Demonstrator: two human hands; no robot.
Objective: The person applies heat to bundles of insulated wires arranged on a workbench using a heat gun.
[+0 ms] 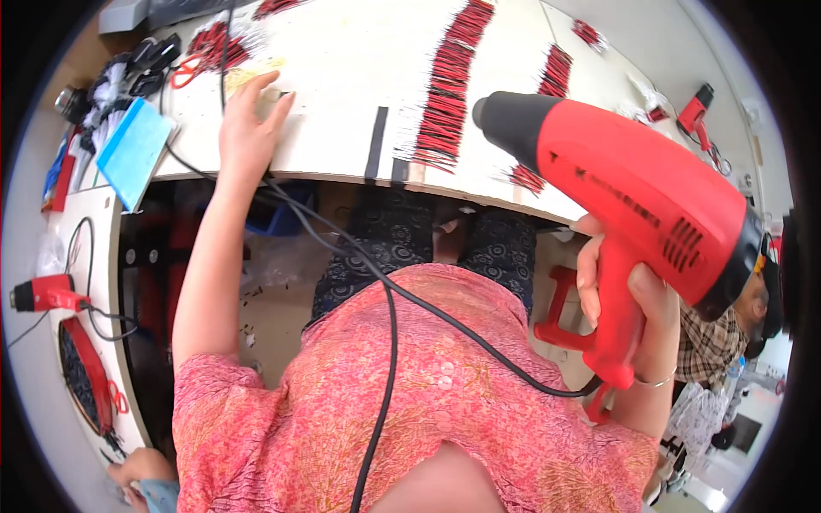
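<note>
My right hand (647, 295) is wrapped round the handle of a red heat gun (637, 167). The gun is raised beside my body, its black nozzle pointing left over the table. From the base of its handle a black cord (487, 346) runs across my front. My left hand (248, 128) is at the table's left part, thumb and forefinger apart. A small dark spot shows at the thumb tip; I cannot make out what it is. Just beyond those fingers is a pale yellow bundle (256, 73). A long row of red and black wire pieces (449, 85) lies on the white table (351, 68).
Orange scissors (185, 72) and a red wire pile (218, 43) are at the far left. A blue booklet (135, 152) overhangs the left edge. Other heat guns (56, 293) lie to the sides. Another person's hand (144, 468) is lower left; a person in plaid (711, 346) is right.
</note>
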